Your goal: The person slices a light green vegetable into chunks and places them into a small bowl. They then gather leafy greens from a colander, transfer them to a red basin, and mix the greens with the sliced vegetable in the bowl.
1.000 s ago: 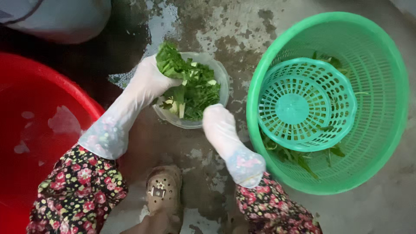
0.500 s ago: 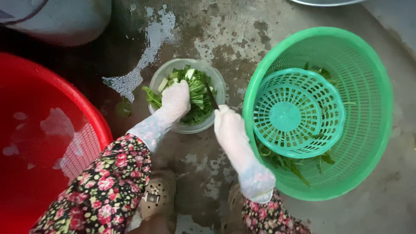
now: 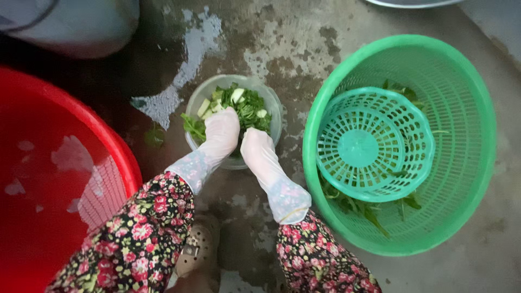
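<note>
Both hands in thin translucent white gloves, floral sleeves above. Left hand [image 3: 221,132] reaches into a small clear plastic bowl [image 3: 274,111] of chopped green leaves and pale stem pieces [image 3: 247,106], fingers curled down into the greens at the bowl's near-left edge; whether they have closed on any leaves cannot be told. Right hand [image 3: 256,147] rests at the bowl's near rim, just beside the left hand, fingers bent loosely; no clear hold on anything.

Bowl sits on wet, stained concrete floor [image 3: 304,49], between a large red plastic tub [image 3: 116,146] at left and a large green plastic basket [image 3: 467,163] at right. Inside the basket, a smaller green basket [image 3: 358,149] lies over some loose leafy stems [image 3: 353,206]. A beige perforated clog [image 3: 198,252] shows between the sleeves.
</note>
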